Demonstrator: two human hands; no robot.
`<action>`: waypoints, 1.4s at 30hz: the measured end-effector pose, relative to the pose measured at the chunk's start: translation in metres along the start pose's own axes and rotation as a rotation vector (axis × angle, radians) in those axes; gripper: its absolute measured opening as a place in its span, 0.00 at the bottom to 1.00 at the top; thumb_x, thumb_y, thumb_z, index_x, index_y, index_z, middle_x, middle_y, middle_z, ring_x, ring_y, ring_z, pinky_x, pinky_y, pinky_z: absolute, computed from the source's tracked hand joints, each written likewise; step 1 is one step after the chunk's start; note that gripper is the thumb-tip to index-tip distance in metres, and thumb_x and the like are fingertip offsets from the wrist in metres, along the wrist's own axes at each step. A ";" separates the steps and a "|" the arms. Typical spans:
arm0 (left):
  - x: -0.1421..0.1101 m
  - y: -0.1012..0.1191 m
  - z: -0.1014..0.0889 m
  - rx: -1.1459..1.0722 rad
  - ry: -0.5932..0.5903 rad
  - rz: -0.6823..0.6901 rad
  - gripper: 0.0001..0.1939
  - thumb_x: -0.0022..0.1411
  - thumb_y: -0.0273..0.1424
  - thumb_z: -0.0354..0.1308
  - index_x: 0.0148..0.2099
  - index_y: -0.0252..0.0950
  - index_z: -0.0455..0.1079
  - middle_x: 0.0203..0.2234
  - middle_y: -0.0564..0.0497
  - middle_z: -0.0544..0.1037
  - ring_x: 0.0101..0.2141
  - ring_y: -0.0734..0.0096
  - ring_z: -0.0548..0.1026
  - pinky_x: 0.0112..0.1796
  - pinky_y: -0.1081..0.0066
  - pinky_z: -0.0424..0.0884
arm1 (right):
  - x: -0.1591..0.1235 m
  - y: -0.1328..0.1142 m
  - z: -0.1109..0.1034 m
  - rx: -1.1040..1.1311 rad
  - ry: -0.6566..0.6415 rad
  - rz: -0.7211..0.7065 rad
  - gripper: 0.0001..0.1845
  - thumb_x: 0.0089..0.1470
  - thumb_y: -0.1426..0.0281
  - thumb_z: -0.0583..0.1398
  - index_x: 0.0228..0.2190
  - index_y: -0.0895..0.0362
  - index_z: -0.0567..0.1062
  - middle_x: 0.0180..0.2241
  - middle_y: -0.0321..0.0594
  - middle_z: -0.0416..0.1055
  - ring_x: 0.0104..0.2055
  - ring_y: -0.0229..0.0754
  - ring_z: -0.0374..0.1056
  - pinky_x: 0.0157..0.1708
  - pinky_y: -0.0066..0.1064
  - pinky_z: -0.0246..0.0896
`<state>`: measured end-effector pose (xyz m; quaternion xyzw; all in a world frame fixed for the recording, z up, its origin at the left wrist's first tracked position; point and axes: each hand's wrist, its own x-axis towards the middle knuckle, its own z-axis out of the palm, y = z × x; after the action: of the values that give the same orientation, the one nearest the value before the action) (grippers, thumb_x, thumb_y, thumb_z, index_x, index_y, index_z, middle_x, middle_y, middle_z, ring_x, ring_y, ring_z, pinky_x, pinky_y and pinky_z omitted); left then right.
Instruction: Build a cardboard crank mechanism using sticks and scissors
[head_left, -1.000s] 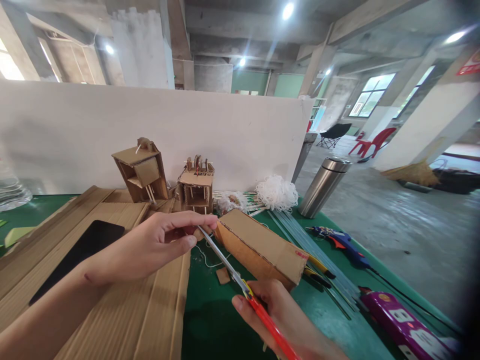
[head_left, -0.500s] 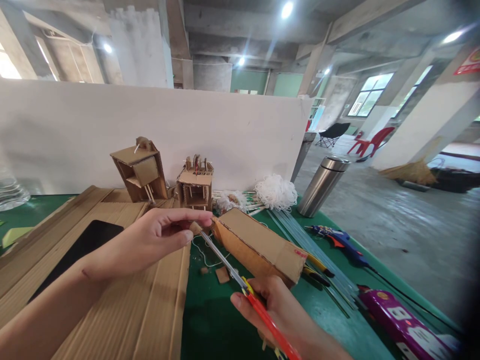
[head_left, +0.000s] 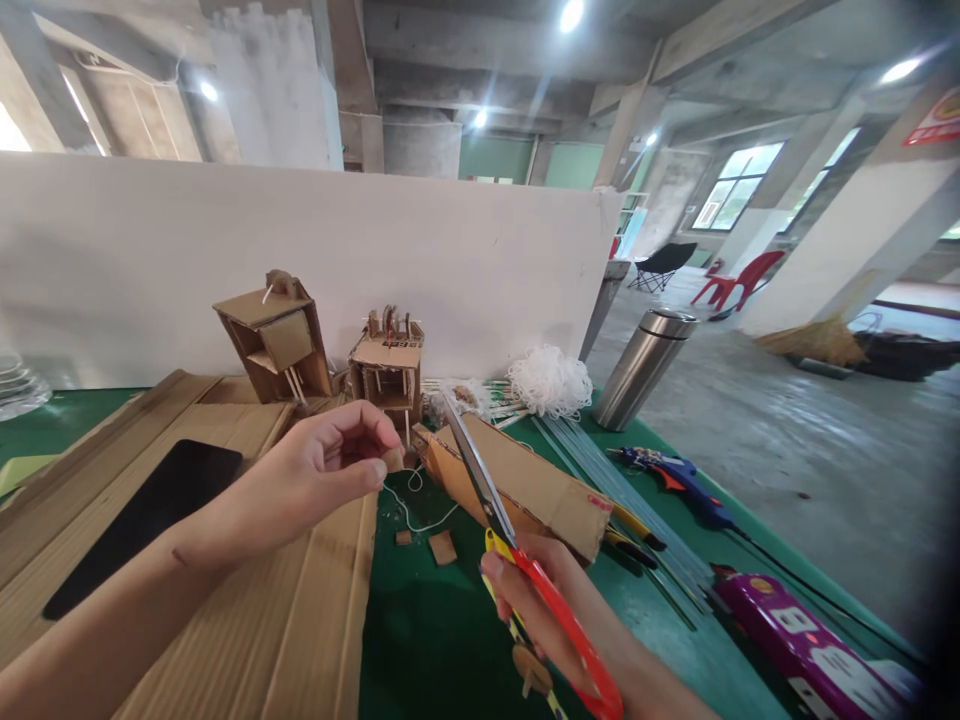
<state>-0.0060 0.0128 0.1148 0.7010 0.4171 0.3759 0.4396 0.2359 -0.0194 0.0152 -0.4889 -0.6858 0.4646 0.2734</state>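
My left hand pinches a small piece of cardboard between thumb and fingertips. My right hand grips scissors with red and yellow handles; the blades point up and away, apart from the cardboard piece. Below the right hand shows a small brown piece by a yellow-and-black strip, partly hidden. Thin white string lies on the green table near two cardboard scraps. Behind the scissors lies a long cardboard box.
Flat cardboard covers the left side, with a black phone-like slab on it. Two cardboard models stand at the back. To the right are clear sticks, a steel flask, a glue gun and a purple case.
The scissors have moved away from the cardboard piece and tilted more upright. My left fingers have curled into a pinch, and the small scrap on the table has shifted slightly.
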 end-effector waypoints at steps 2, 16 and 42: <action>-0.001 0.002 0.006 0.000 0.017 0.003 0.03 0.59 0.27 0.58 0.37 0.37 0.69 0.30 0.54 0.73 0.31 0.74 0.72 0.34 0.75 0.70 | -0.002 -0.001 0.000 0.066 -0.027 -0.023 0.33 0.57 0.40 0.47 0.24 0.56 0.64 0.24 0.36 0.62 0.23 0.35 0.56 0.21 0.27 0.53; -0.017 0.001 0.053 -0.172 0.178 0.069 0.02 0.63 0.28 0.57 0.39 0.38 0.69 0.32 0.54 0.75 0.33 0.74 0.75 0.35 0.77 0.74 | -0.020 -0.008 0.000 0.072 -0.147 -0.156 0.34 0.57 0.39 0.44 0.39 0.56 0.65 0.34 0.41 0.63 0.32 0.40 0.57 0.30 0.30 0.57; -0.014 0.000 0.052 -0.151 0.320 0.139 0.04 0.61 0.26 0.58 0.38 0.39 0.67 0.32 0.55 0.73 0.33 0.75 0.73 0.32 0.79 0.73 | -0.016 -0.010 -0.003 0.037 -0.152 -0.240 0.32 0.59 0.40 0.43 0.33 0.56 0.63 0.30 0.37 0.61 0.28 0.37 0.55 0.27 0.29 0.53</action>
<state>0.0354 -0.0162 0.0949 0.6244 0.4029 0.5421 0.3923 0.2403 -0.0341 0.0265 -0.3615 -0.7494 0.4770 0.2832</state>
